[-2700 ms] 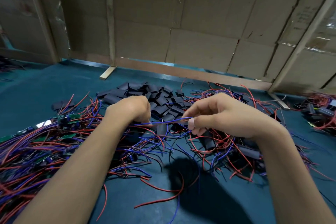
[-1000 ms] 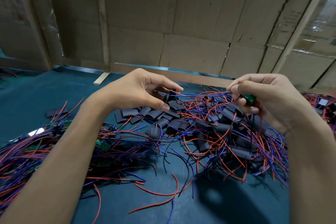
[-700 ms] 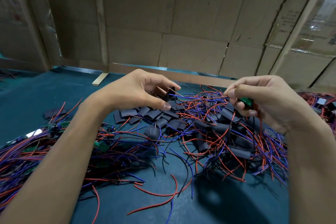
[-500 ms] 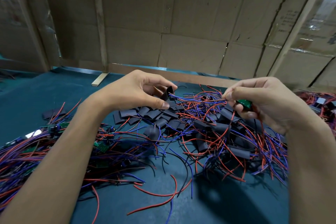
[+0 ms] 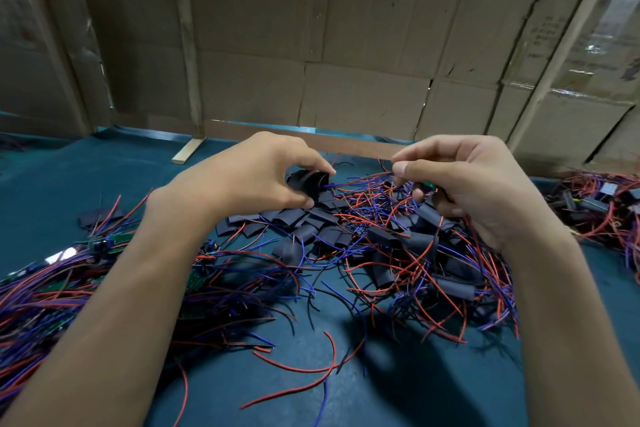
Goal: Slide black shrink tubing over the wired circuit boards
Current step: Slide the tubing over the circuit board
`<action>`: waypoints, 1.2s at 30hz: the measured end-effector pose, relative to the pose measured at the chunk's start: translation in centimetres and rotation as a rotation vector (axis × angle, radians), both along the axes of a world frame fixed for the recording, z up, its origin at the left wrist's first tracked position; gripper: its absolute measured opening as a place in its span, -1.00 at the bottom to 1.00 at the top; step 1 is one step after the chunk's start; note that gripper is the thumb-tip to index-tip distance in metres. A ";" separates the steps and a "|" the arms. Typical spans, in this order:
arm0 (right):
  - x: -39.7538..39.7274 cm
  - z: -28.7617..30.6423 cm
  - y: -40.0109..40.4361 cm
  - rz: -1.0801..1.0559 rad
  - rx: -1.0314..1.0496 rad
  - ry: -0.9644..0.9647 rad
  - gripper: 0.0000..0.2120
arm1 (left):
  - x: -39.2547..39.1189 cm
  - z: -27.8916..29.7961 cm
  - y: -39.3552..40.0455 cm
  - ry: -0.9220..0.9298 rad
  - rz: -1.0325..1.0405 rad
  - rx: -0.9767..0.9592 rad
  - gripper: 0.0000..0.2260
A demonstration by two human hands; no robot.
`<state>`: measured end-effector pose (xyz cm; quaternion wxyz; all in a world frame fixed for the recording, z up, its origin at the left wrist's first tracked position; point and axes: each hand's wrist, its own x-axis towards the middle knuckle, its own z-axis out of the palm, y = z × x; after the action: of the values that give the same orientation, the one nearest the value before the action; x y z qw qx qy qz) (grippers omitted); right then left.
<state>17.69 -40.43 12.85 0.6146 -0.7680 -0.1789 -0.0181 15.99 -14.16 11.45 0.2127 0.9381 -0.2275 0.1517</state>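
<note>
Closer together now than half a second ago: left hand (image 5: 256, 177) and right hand (image 5: 481, 184) raised above the heap of cut sleeves (image 5: 311, 222), the gap between them narrowed. Pinched between left thumb and fingers, a piece of black shrink tubing (image 5: 308, 181), its mouth squeezed open and turned toward the right hand. Curled round a small green circuit board (image 5: 427, 188) in the right hand, thumb and forefinger pinching the board's red and blue wires (image 5: 360, 182) and aiming them leftward. New at this moment — the blue wire tip sitting at the tubing's mouth, apparently just inside, where a moment earlier a short gap still showed. Whether the red lead has entered too, impossible to say.

Meaning for the task, as a judgement: threading just begun, nothing yet covered. Board still wholly outside the tubing, on the right-hand side of the heap, well short of the sleeve. Next need, probably, both leads fed through together, then the tubing drawn along them toward the board — a stray lead catching on the rim the likely snag.

Elsewhere on the teal table (image 5: 69, 180): left of the heap, a mass of bare wired boards (image 5: 104, 243); right of the heap and nearer, boards that look already sleeved (image 5: 450, 288) among loose wires; behind it all, a cardboard wall (image 5: 346, 45).
</note>
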 end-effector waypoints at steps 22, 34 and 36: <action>0.6 -1.9 3.5 0.083 0.252 0.067 -0.61 | -0.4 0.3 -1.3 -0.151 -0.090 -0.065 -0.58; 0.2 -1.6 3.2 0.040 0.182 0.002 -0.75 | -0.2 -0.1 -1.9 -0.290 -0.169 -0.105 -0.57; 0.2 -1.4 3.0 0.044 0.158 0.019 -0.78 | -0.2 -0.1 -1.9 -0.295 -0.193 -0.136 -0.56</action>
<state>17.85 -37.40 11.40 0.6751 -0.7132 -0.1882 -0.0113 15.81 -16.04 11.31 0.2537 0.8629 -0.3346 0.2813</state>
